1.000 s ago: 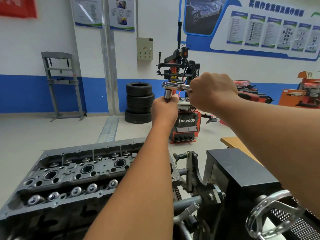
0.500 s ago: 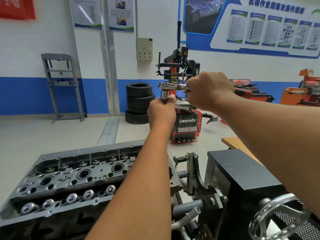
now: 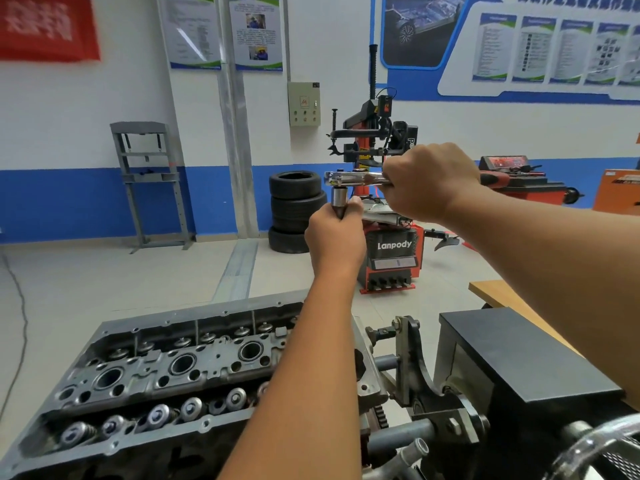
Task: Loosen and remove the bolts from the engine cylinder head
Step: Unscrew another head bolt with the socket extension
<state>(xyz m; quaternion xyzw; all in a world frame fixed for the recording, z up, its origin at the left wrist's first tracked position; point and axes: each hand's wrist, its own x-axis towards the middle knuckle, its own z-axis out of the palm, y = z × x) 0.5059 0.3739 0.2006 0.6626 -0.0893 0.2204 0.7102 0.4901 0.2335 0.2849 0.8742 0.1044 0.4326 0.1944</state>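
The grey engine cylinder head [image 3: 145, 372] lies at the lower left on its stand, with round bores and valve springs showing. Both hands are raised well above it. My right hand [image 3: 429, 181] grips the handle of a chrome ratchet wrench [image 3: 353, 178] held level. My left hand [image 3: 334, 233] grips the socket [image 3: 338, 199] that hangs under the wrench head, its lower part hidden in my fist. My left forearm covers the right end of the cylinder head.
A black engine stand box [image 3: 512, 368] with a chrome handwheel [image 3: 595, 448] stands at the lower right, beside a wooden table edge [image 3: 491, 289]. Farther back are a red tyre changer [image 3: 391, 244], stacked tyres [image 3: 294, 209] and a grey press frame [image 3: 149, 181].
The hands and wrench have stayed together at about the same place; the view has shifted slightly. My left hand has slid a little lower on the socket.
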